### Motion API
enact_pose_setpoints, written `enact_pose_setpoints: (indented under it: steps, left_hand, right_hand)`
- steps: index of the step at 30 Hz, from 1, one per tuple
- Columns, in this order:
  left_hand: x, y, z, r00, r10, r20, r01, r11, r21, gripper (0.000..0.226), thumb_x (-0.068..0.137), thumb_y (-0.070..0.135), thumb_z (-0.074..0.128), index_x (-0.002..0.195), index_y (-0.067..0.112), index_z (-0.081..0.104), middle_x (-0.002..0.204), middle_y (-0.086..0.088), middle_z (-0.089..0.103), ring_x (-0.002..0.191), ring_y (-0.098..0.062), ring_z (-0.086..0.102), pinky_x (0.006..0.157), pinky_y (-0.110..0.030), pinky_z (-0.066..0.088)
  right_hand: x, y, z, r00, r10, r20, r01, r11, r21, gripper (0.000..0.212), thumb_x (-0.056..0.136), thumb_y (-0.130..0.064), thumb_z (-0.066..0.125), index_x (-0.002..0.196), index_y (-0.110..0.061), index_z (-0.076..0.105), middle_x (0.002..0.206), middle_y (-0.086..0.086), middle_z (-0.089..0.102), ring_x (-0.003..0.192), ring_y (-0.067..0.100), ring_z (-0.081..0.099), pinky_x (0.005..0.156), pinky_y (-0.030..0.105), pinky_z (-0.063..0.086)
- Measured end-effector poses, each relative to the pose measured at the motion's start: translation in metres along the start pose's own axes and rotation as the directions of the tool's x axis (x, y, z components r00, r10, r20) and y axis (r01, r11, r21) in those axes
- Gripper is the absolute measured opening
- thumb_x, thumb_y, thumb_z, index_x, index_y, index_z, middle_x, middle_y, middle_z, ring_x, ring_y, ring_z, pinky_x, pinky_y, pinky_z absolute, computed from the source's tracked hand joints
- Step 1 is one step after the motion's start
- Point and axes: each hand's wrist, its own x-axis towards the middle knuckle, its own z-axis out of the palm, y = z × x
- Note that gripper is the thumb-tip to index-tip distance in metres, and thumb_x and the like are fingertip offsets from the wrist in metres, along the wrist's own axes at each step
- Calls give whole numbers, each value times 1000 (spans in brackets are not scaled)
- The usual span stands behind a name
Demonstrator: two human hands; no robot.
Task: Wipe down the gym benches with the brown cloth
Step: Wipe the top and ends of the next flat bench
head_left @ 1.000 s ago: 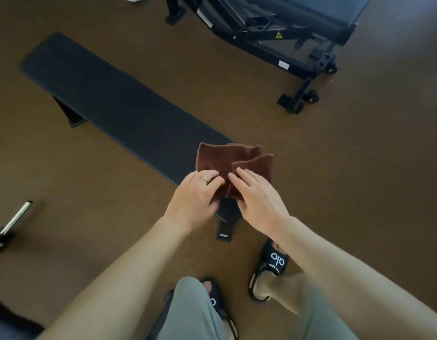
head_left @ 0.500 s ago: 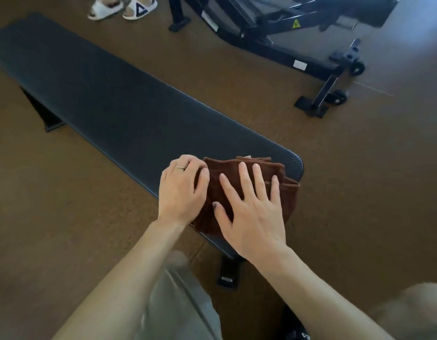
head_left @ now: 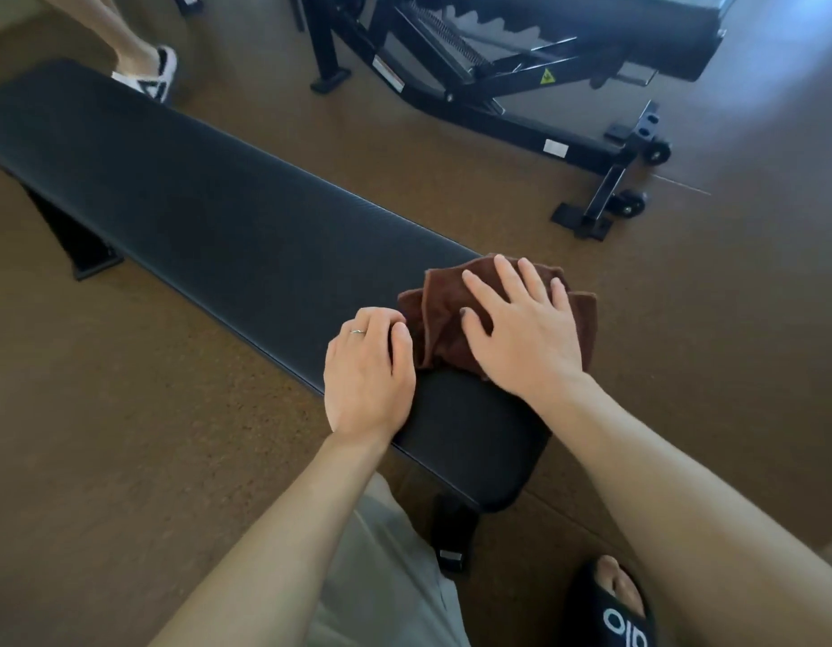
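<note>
Head view: cloth slides up the bench as wiping begins

Your right hand point(head_left: 526, 329) has pushed the brown cloth point(head_left: 442, 319) a little way up the black bench point(head_left: 208, 212) from its near end, so the first stroke looks underway. Its fingers lie spread and flat, pressing the cloth down. Your left hand point(head_left: 367, 375) has come off the cloth; its fingers are loosely curled, resting on the pad's near edge, just beside the cloth.
</note>
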Motion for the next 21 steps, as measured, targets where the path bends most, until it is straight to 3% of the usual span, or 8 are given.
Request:
enact_pose_setpoints:
  steps: [5, 8, 12, 17, 21]
  left_hand:
    - [-1, -2, -2, 1000, 25, 1, -25, 1000, 17, 25, 106, 23, 39, 98, 19, 62, 103, 4, 64, 91, -17, 58, 85, -33, 41]
    - [-1, -5, 0, 1000, 14, -8, -14, 1000, 24, 31, 106, 27, 35, 99, 19, 64, 103, 4, 65, 88, -8, 51, 84, -25, 35]
    - [-4, -7, 2, 1000, 18, -7, -18, 1000, 12, 33, 105, 26, 34, 97, 18, 65, 103, 4, 65, 87, -5, 47, 84, -23, 33]
    - [-2, -7, 3, 1000, 0, -14, 0, 1000, -10, 37, 105, 30, 32, 98, 19, 66, 106, 3, 67, 91, -8, 56, 88, -31, 47]
    - [-4, -7, 4, 999, 16, -32, -17, 1000, -16, 30, 105, 25, 36, 96, 19, 64, 104, 4, 65, 90, -11, 57, 86, -36, 49]
  right_hand:
    - [-77, -26, 7, 998, 59, -28, -59, 998, 25, 65, 101, -59, 16, 160, -40, 32, 173, 2, 21, 160, 28, 15, 128, 59, 13]
    - [-122, -38, 15, 997, 70, -38, -67, 994, 86, 62, 102, -59, 20, 157, -40, 41, 170, 1, 29, 159, 28, 20, 127, 60, 14]
    - [-93, -16, 15, 997, 59, -50, -54, 995, 88, 60, 100, -60, 22, 154, -44, 43, 170, -3, 29, 159, 25, 19, 128, 58, 10]
    - [-22, 3, 2, 963, 267, -27, -262, 958, 118, 53, 107, -53, 31, 159, -44, 32, 174, 0, 17, 161, 29, 7, 125, 67, 10]
    - [-73, -25, 13, 923, 384, -29, -364, 894, 261, 56, 106, -53, 31, 161, -45, 26, 175, -2, 5, 161, 28, -6, 121, 67, 27]
